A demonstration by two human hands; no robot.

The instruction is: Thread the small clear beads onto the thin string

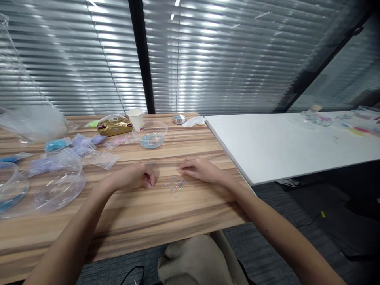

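Observation:
My left hand (141,176) is low over the wooden table, its fingers curled in and the thumb and fingertips pressed together. Opposite it, my right hand (197,168) is closed in a pinch, with the fingertips pointing left. Whatever either pinch holds, if anything, is too small to make out. Between and just in front of the hands lies a scatter of tiny clear and bluish pieces (177,184). Beyond them stands a round clear plastic bowl (151,139) with light-blue material in its bottom.
Zip bags of purple beads (47,163), a blue bag (56,144) and clear bowls (61,194) crowd the left. At the back are a gold packet (115,126), a paper cup (135,118), a round tin (179,119) and a tissue (193,121). A white table (237,146) adjoins on the right.

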